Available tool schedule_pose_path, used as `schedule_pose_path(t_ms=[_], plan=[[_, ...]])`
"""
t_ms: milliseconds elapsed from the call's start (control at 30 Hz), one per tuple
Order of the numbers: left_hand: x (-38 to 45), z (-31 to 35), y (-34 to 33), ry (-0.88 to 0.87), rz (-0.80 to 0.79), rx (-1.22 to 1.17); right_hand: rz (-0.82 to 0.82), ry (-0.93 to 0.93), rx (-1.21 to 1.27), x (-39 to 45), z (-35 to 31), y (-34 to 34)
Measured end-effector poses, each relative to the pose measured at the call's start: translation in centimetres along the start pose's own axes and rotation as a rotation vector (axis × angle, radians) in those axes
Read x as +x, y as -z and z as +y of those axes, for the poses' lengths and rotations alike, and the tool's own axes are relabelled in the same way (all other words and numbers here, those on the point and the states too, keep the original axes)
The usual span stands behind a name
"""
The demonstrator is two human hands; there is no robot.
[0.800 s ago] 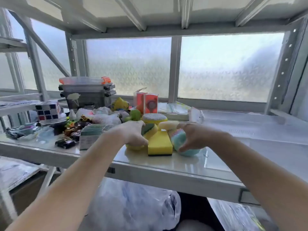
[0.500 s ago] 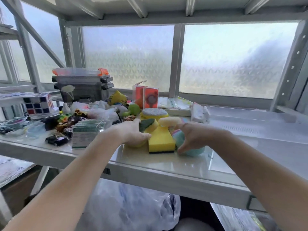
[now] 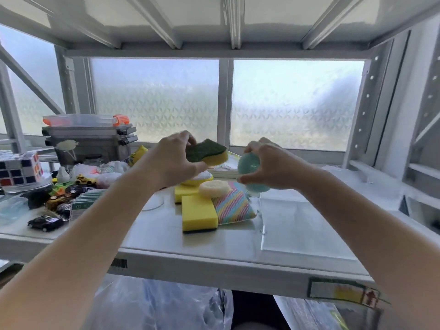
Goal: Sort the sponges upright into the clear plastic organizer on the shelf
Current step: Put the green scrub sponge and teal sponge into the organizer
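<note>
My left hand [image 3: 175,159] holds a green-topped yellow sponge [image 3: 206,152] lifted above the pile. My right hand [image 3: 269,163] grips a round teal sponge [image 3: 250,167] in the air beside it. Below them on the shelf lie a yellow block sponge [image 3: 198,215], a pale round sponge [image 3: 214,188], a striped pastel sponge [image 3: 232,206] and another yellow sponge [image 3: 184,192]. The clear plastic organizer [image 3: 295,225] stands on the shelf just right of the pile, under my right hand, hard to make out.
Left of the pile are toy cars [image 3: 46,222], a card stack [image 3: 83,203], a puzzle cube [image 3: 20,169] and stacked grey boxes [image 3: 88,139]. The shelf's front edge [image 3: 214,265] runs below. A frosted window [image 3: 285,103] is behind; beams are overhead.
Both hands rose from the pile: the left lifted the green-topped sponge, the right lifted the teal round sponge. The camera tilted and moved closer.
</note>
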State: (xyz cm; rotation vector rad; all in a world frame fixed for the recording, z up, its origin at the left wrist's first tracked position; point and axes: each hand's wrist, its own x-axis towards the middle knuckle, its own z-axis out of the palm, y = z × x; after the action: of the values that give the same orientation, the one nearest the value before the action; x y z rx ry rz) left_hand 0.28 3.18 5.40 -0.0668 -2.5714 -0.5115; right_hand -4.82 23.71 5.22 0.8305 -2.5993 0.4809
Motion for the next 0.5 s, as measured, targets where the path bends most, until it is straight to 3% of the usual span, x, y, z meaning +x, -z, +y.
schedule_pose_path(t_ms=[200, 500], plan=[[0.6, 6.5, -2.0, -0.232, -0.015, -0.072, 0.093, -0.064, -0.004, -3.2, 4.0, 3.2], [0.9, 8.6, -4.4, -0.249, -0.188, -0.134, 0.030, -0.176, 0.152, -7.0, 8.2, 2.1]])
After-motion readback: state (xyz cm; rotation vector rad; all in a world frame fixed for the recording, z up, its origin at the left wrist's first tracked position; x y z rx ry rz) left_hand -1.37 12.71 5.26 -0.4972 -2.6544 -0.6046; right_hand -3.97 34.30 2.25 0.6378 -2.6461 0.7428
